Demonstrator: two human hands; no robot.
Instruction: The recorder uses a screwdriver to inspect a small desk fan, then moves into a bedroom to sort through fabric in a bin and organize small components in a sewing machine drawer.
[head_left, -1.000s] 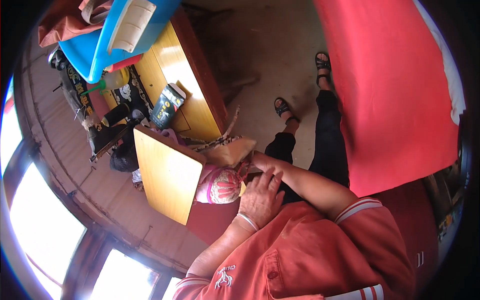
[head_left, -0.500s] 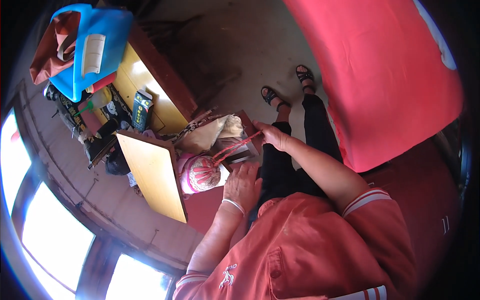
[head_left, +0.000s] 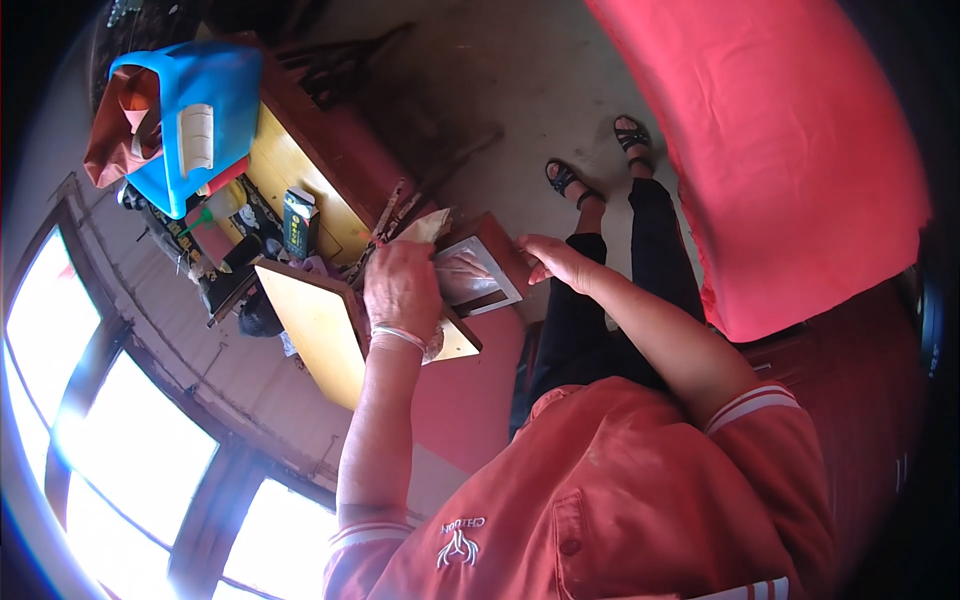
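Observation:
At the wooden drawer [head_left: 506, 252], which stands pulled out, my right hand [head_left: 556, 262] has its fingers curled against the outer face of the front board. Further left, my left hand [head_left: 402, 288] reaches down among the contents of the cabinet, its back toward me. The fingers of that hand point away and are hidden, so whatever they hold does not show. A bit of the pink and white knitted hat [head_left: 434, 346] peeks out beside my left wrist. Pale cloth [head_left: 428, 228] lies just beyond the left hand. Inside the drawer there is a light, shiny lining.
A tilted yellow board [head_left: 312, 325] stands left of my left hand. Behind it, a dark green box [head_left: 299, 222] and a blue plastic bin [head_left: 215, 110] with brown cloth rest on the cabinet. A red-covered surface [head_left: 790, 170] lies on the right; windows are at lower left.
My right hand has let go of the red braided cord, which is out of sight. My left hand has moved left and forward, covering most of the hat. The drawer's inside shows more.

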